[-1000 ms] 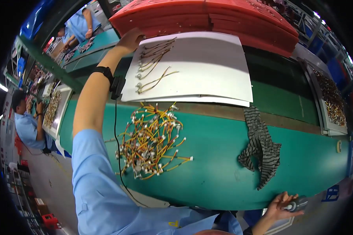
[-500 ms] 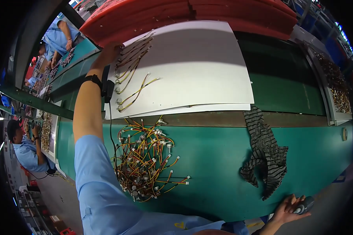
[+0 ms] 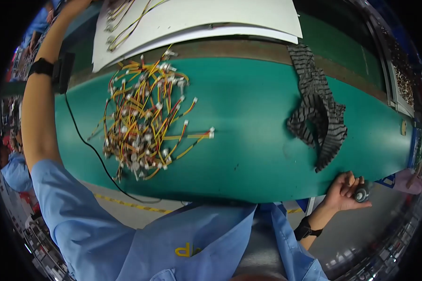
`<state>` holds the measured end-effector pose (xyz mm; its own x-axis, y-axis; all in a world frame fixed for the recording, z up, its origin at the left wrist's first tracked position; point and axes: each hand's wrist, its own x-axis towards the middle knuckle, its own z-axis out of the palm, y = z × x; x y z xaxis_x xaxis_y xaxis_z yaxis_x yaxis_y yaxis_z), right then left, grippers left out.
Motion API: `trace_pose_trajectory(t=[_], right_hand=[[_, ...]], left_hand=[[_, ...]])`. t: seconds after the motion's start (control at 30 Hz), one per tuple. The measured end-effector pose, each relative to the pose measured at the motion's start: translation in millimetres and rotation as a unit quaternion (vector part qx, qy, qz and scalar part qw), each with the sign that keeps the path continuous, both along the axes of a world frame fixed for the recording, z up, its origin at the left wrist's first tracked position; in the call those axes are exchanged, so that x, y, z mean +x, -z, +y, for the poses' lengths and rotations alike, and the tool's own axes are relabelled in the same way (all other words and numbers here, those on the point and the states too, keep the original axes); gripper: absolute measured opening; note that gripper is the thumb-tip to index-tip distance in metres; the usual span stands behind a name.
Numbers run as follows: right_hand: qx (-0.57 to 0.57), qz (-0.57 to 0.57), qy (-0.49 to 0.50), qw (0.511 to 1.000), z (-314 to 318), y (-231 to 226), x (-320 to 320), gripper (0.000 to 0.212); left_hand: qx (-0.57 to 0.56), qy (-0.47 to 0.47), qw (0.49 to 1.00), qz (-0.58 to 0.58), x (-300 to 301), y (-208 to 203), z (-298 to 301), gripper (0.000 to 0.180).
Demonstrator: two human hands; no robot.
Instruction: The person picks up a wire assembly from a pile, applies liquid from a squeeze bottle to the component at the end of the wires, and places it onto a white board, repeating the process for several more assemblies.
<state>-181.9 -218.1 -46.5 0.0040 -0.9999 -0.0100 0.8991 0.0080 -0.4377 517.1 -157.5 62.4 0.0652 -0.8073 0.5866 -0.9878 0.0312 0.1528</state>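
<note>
My left hand [image 3: 75, 5] reaches to the top left, and the picture's edge cuts off its fingers. It is near the left end of white board sheets [image 3: 206, 15], where several wired parts [image 3: 111, 40] with round metal bodies lie in a row. At the lower right, my right hand [image 3: 340, 194] is closed around a dark grey rounded object [image 3: 362, 192] with a pale ring on its end; its kind is unclear. The hand is by the front edge of the green table [image 3: 248, 140]. A tangled pile of wired parts [image 3: 145, 112], with yellow, red and black leads and white plugs, lies left of centre.
A grey-and-black striped cloth [image 3: 321, 112] lies crumpled at the right. From a black device at my left wrist, a black cable [image 3: 91, 147] runs past the pile. A roll of tape [image 3: 403, 127] and a tray of small parts [image 3: 403, 89] are far right. Co-workers sit at left.
The view has tilted down, so the table and boards appear higher. My left hand has gone to the top edge, its fingers now cut off. My right hand still holds the dark object.
</note>
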Motion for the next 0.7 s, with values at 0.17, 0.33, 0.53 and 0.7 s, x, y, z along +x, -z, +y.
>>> trace_pose_trajectory(t=[0.17, 0.33, 0.53, 0.7], right_hand=[[-0.033, -0.039, -0.075, 0.996, -1.2, 10.6, 13.6, 0.08], [-0.04, -0.081, -0.096, 0.991, 3.6, 11.3, -3.0, 0.081], [-0.052, -0.088, -0.139, 0.985, 1.4, 7.5, -15.8, 0.08], [-0.053, -0.062, -0.142, 0.987, -5.2, 18.1, -18.4, 0.078]], left_hand=[[0.158, -0.104, 0.982, 0.0, -185.3, -71.0, 112.2, 0.024], [0.221, 0.029, 0.97, -0.098, -281.9, -15.6, 188.9, 0.015], [0.181, -0.116, 0.977, -0.005, -335.7, 36.2, 272.0, 0.017], [0.141, -0.148, 0.979, -0.009, -338.4, 60.3, 280.4, 0.021]])
